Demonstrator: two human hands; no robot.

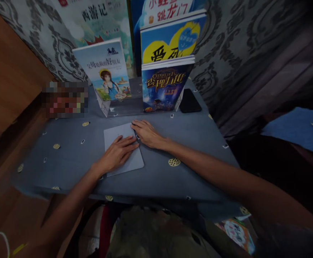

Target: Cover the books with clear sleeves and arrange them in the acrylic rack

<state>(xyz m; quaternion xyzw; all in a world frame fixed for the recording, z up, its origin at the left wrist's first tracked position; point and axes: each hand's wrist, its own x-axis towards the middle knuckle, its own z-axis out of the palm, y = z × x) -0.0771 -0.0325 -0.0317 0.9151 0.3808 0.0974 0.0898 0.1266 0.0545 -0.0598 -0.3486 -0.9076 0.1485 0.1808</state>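
Note:
A pale grey, blank sheet or thin booklet (pixel 131 161) with a rounded near corner lies flat on the dark blue-grey tablecloth. Across its middle rests my left hand (pixel 118 152), open, with the fingers stretched toward the right edge. My right hand (pixel 147 134) lies at the upper right corner, its fingertips touching the edge and its palm on the cloth beside it. Those fingers are extended and look open; the thumb is mostly hidden. Whether the pale thing is one sheet or several pages, I cannot tell.
Behind my hands, a clear stand (pixel 129 111) holds a white picture book (pixel 105 75), a dark blue book (pixel 164 86) and a blue-and-yellow book (pixel 169 39). A black phone (pixel 190 100) lies right of it. A blurred-out item (pixel 66 100) sits at the left table edge.

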